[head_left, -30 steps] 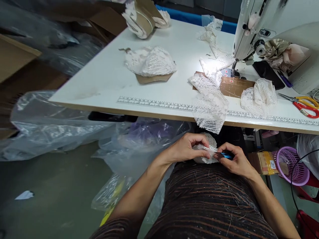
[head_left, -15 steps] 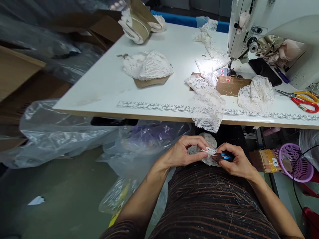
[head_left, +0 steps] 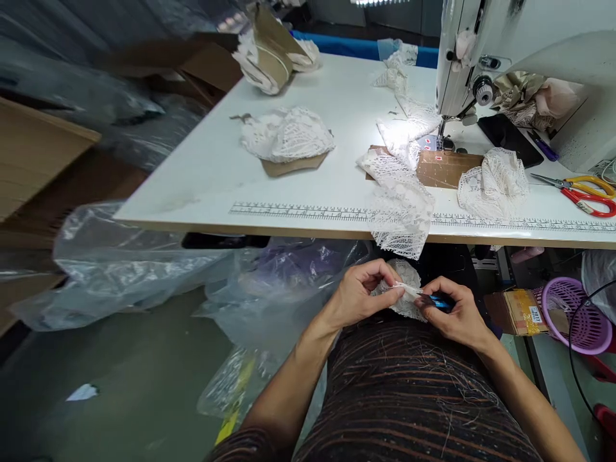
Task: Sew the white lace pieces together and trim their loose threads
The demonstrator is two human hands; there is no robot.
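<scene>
Over my lap, just below the table edge, my left hand (head_left: 363, 296) pinches a piece of white lace (head_left: 407, 307) between thumb and fingers. A narrow edge of the lace is pulled taut toward the right. My right hand (head_left: 456, 313) is closed around small thread snips (head_left: 440, 301) with blue on the handle; their dark blades point left and meet the lace edge. My fingers partly cover the snips, so whether the blades are apart cannot be made out. Above my hands, a long lace strip (head_left: 402, 221) hangs over the table's front edge.
A sewing machine (head_left: 450, 70) stands at the right, lace and cardboard under its needle. Red-and-yellow scissors (head_left: 584, 189) and a dark phone (head_left: 510, 140) lie beside it. A lace pile (head_left: 289, 133) sits left on the white table (head_left: 192, 186). A purple basket (head_left: 575, 314) is below right.
The view has shifted slightly. The lace edge between my hands has turned and now looks stretched flatter toward the snips. Both hands keep their holds.
</scene>
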